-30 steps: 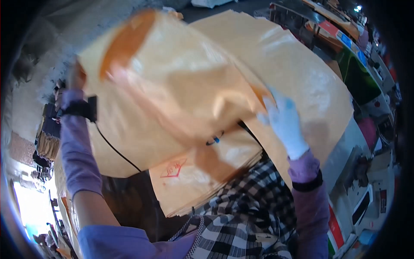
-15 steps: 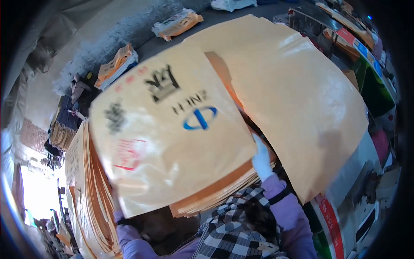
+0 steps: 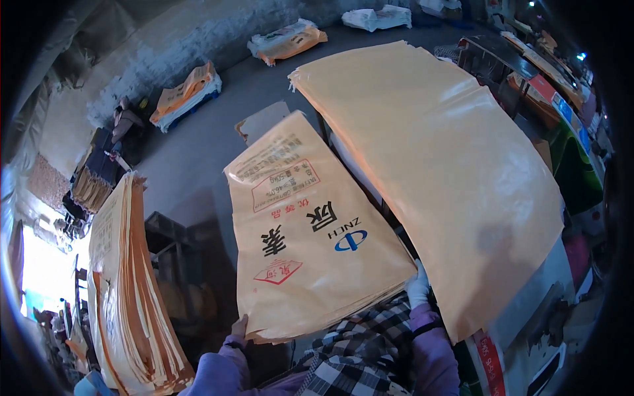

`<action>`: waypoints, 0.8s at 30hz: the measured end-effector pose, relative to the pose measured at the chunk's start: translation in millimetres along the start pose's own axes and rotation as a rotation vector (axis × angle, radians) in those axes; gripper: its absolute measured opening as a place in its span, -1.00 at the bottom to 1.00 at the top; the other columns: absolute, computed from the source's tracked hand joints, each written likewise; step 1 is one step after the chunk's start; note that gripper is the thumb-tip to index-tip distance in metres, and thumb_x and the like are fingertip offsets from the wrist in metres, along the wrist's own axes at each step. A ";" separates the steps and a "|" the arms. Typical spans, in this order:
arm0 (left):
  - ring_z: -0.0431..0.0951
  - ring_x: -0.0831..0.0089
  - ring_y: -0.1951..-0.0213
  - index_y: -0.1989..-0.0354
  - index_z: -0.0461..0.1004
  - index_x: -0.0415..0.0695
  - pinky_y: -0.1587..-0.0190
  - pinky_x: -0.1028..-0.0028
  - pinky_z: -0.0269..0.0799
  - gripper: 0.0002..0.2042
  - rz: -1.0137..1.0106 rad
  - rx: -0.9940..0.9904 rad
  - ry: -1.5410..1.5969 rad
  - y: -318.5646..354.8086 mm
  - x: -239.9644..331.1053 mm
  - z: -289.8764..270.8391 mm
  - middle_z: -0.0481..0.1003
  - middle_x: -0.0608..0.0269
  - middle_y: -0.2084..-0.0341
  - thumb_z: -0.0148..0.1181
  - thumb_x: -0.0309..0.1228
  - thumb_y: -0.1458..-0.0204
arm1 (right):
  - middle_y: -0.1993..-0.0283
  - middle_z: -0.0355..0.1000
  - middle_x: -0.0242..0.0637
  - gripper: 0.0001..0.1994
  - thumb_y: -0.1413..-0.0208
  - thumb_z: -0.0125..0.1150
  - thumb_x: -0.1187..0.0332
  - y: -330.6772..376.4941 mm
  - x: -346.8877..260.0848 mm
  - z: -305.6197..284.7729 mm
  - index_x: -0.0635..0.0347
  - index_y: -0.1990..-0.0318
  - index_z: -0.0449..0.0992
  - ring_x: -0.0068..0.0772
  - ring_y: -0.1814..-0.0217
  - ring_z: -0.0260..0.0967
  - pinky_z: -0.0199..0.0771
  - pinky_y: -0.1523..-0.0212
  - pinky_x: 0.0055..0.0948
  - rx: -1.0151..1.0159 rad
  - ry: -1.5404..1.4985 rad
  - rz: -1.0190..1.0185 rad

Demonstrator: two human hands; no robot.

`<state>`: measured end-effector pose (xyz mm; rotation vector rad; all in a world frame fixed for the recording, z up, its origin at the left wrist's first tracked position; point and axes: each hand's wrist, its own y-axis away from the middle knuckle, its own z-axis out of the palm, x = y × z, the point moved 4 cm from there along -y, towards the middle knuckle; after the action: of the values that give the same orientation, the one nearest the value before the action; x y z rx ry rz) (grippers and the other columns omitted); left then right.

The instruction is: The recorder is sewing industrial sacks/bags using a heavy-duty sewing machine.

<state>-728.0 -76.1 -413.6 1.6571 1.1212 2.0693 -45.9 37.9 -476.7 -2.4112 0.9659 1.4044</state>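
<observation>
A printed tan woven sack (image 3: 310, 264) lies flat on a stack of similar sacks in front of me, its black, red and blue print facing up. At its near left corner, my left hand (image 3: 239, 328) holds the edge, fingers partly hidden. My right hand (image 3: 417, 290), in a white glove, grips the near right corner, with a finger along the side edge. Just right of this stack is a larger pile of plain tan sheets (image 3: 442, 171).
Another thick stack of sacks (image 3: 122, 284) stands at the left, its layered edges fanned. Wrapped bundles (image 3: 287, 41) sit on the floor along the far wall. A dark frame (image 3: 168, 231) is beside the left stack. A long table (image 3: 495, 56) stands at the far right.
The printed sack, raised and tilted before, has come down flat onto the stack and turned. Both hands have moved down with it. The view has shifted, showing more floor.
</observation>
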 end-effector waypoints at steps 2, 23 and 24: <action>0.54 0.14 0.05 -0.13 0.33 -0.26 -0.05 0.17 0.46 -0.58 -0.111 0.030 0.071 14.8 -0.9 11.7 0.50 -0.01 0.05 -0.01 -0.18 -0.26 | -0.07 0.42 0.05 -0.54 -0.15 -0.08 0.53 13.5 -27.8 -9.9 0.09 -0.23 0.34 -0.03 -0.15 0.35 0.33 -0.19 -0.11 0.144 0.462 -0.254; 0.41 0.00 -0.05 0.08 0.52 -0.12 -0.21 0.19 0.26 -0.64 1.454 -0.868 -0.985 216.6 178.6 453.6 0.47 0.02 0.05 0.23 -0.41 0.13 | 0.05 0.49 -0.10 -0.64 -0.15 0.09 0.28 158.2 -193.0 -93.2 0.22 -0.07 0.46 0.00 0.00 0.43 0.43 -0.03 -0.15 -0.182 0.027 -0.380; 0.34 0.00 -0.13 0.00 0.48 -0.11 -0.24 0.18 0.22 -0.59 1.607 -1.111 -0.926 259.0 160.3 516.2 0.39 0.01 -0.06 0.24 -0.36 0.11 | 0.04 0.48 -0.09 -0.66 -0.14 0.11 0.28 166.9 -195.4 -99.7 0.24 -0.03 0.48 -0.01 -0.03 0.42 0.42 -0.05 -0.16 -0.302 0.205 -0.395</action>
<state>-240.4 58.5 -92.2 2.2997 -1.7778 1.1975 -144.9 -50.6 -235.1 -2.8045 0.2911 1.2476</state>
